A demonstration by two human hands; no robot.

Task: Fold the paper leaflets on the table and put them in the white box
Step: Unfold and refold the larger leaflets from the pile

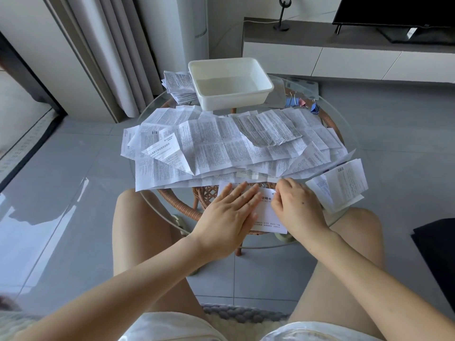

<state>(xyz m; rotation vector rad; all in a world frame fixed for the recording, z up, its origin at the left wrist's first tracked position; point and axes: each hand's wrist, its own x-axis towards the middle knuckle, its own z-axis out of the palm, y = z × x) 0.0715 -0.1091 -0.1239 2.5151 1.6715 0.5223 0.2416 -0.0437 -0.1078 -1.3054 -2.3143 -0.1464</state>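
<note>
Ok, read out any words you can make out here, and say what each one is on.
"说明书": on the leaflet, showing between the left hand and right hand.
Fine print on the spread leaflets: too small to read.
No text shows on the white box.

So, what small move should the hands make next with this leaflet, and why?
Probably the right hand folds the edge it seems to pinch over toward the left hand, which presses the leaflet flat; the white box looks empty.
</note>
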